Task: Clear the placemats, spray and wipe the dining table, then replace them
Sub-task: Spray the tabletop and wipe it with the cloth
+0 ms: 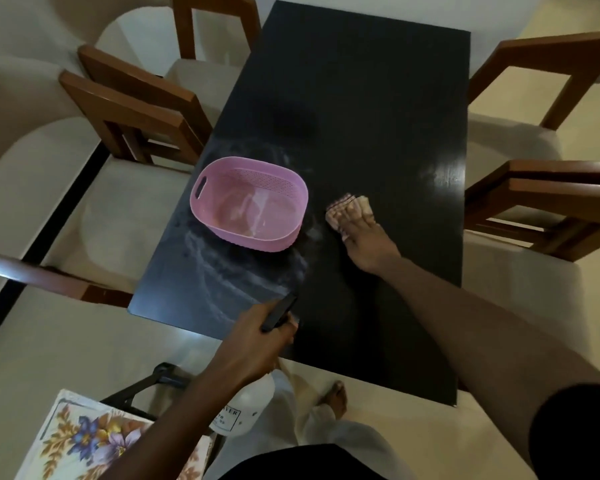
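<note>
Dark worktop (pixel 361 98), streaked with spray. Pink basket (pixel 257 239) stands left of centre. Left hand (pixel 257 344) curls its fingers round the spray bottle (pixel 246 407) at the near edge. Right hand (pixel 369 245), fingers straight and together, presses the cloth (pixel 336 211) flat just right of the basket.

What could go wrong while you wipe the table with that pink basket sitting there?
The cloth under the right hand lies close beside the pink basket; a wide swipe might shove it. Wet streaks ring the basket, so the patch beneath it may stay unwiped. The spray bottle in the left hand hangs over the floor and could drip there.
</note>
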A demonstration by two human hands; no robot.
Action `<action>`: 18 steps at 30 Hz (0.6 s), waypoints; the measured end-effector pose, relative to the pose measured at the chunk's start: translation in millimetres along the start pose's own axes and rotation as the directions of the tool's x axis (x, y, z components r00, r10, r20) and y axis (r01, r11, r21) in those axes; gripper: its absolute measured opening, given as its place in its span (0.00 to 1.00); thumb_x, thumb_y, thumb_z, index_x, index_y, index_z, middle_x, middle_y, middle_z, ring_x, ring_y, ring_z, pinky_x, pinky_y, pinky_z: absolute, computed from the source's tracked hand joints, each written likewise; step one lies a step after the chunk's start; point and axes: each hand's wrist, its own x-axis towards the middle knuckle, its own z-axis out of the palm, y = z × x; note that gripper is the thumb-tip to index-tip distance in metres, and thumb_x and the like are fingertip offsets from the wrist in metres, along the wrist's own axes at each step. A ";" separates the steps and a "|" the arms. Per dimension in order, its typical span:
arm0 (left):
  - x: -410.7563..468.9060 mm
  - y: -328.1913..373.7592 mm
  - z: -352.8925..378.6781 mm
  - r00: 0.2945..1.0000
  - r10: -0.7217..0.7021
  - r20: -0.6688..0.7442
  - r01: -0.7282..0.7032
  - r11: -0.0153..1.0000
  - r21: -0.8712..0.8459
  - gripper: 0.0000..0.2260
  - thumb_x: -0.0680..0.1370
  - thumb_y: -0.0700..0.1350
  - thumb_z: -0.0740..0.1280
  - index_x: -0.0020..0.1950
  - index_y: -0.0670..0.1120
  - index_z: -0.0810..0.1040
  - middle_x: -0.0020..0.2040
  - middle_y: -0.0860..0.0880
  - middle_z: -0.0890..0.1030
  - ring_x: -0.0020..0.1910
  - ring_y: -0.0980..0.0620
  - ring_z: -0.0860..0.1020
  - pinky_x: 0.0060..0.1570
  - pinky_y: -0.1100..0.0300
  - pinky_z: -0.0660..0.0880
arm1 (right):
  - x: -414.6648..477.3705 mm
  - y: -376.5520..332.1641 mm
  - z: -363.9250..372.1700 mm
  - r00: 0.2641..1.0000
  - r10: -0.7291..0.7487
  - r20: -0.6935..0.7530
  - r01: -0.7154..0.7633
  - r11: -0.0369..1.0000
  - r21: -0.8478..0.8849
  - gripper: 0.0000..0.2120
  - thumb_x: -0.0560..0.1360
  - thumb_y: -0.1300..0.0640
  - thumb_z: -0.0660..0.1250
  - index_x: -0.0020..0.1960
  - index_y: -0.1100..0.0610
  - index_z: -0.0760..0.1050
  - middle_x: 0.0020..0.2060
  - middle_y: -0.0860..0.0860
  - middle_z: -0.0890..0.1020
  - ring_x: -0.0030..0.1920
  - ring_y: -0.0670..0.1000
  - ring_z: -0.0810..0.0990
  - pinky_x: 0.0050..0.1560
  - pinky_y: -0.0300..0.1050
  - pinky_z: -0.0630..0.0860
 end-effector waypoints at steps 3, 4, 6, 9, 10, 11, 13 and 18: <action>6.3 -1.0 -6.2 1.000 0.016 -0.006 -0.017 1.000 -0.015 0.08 0.83 0.43 0.67 0.44 0.48 0.81 0.40 0.44 0.84 0.29 0.58 0.78 0.37 0.59 0.73 | -3.7 -15.0 3.2 1.000 -0.004 -0.019 0.004 1.000 -0.016 0.31 0.84 0.50 0.54 0.85 0.46 0.50 0.85 0.49 0.47 0.85 0.59 0.43 0.84 0.60 0.47; 8.3 -1.0 -7.7 1.000 0.025 -0.006 -0.025 1.000 -0.019 0.09 0.83 0.43 0.67 0.43 0.48 0.81 0.39 0.44 0.83 0.29 0.57 0.78 0.37 0.58 0.74 | -19.5 -23.1 11.5 0.999 -0.044 -0.024 0.043 0.999 -0.033 0.31 0.84 0.50 0.55 0.85 0.47 0.50 0.85 0.49 0.48 0.85 0.58 0.44 0.84 0.58 0.45; 11.4 -0.4 -8.6 0.999 0.031 -0.008 -0.031 0.999 -0.018 0.09 0.82 0.43 0.67 0.42 0.48 0.81 0.39 0.43 0.83 0.28 0.55 0.77 0.36 0.55 0.75 | -68.1 -43.9 34.0 0.981 -0.193 -0.036 0.191 0.980 -0.062 0.32 0.84 0.50 0.56 0.85 0.47 0.51 0.85 0.50 0.50 0.85 0.56 0.44 0.84 0.58 0.44; 16.9 3.4 -10.3 0.999 0.028 -0.025 -0.028 0.999 -0.016 0.10 0.82 0.43 0.68 0.41 0.51 0.80 0.35 0.48 0.83 0.27 0.56 0.77 0.35 0.58 0.74 | -148.2 -64.2 74.2 0.921 -0.381 0.084 0.389 0.914 -0.113 0.31 0.84 0.47 0.58 0.84 0.46 0.54 0.84 0.49 0.56 0.85 0.56 0.50 0.82 0.61 0.45; 18.8 4.8 -10.9 0.999 0.032 -0.024 -0.032 0.999 -0.020 0.10 0.82 0.43 0.68 0.42 0.51 0.80 0.35 0.49 0.83 0.28 0.56 0.78 0.36 0.58 0.74 | -171.1 -65.9 87.6 0.899 -0.416 0.135 0.431 0.894 -0.119 0.31 0.84 0.45 0.58 0.84 0.44 0.53 0.85 0.48 0.55 0.85 0.56 0.49 0.81 0.62 0.43; 20.5 5.2 -11.8 0.999 0.035 -0.024 -0.036 0.999 -0.023 0.09 0.83 0.43 0.67 0.43 0.50 0.81 0.37 0.48 0.83 0.28 0.57 0.78 0.37 0.58 0.74 | -189.2 -65.8 96.3 0.880 -0.435 0.190 0.460 0.881 -0.112 0.31 0.84 0.44 0.57 0.84 0.41 0.50 0.85 0.45 0.51 0.85 0.54 0.45 0.80 0.62 0.41; 23.0 7.5 -14.5 0.999 0.033 -0.036 -0.034 0.999 -0.026 0.07 0.83 0.44 0.67 0.45 0.48 0.81 0.41 0.45 0.84 0.28 0.57 0.78 0.37 0.57 0.75 | -212.5 -60.2 100.0 0.865 -0.425 0.266 0.457 0.887 -0.070 0.29 0.86 0.42 0.51 0.84 0.35 0.44 0.84 0.38 0.43 0.84 0.48 0.37 0.80 0.62 0.36; 23.4 19.1 -26.2 0.994 0.070 -0.085 -0.075 0.995 -0.065 0.05 0.83 0.45 0.69 0.48 0.47 0.81 0.38 0.46 0.83 0.27 0.55 0.77 0.31 0.63 0.76 | -218.2 -72.1 66.0 0.908 -0.323 0.268 0.300 0.946 0.124 0.27 0.84 0.35 0.52 0.81 0.31 0.51 0.83 0.33 0.47 0.84 0.43 0.41 0.81 0.46 0.41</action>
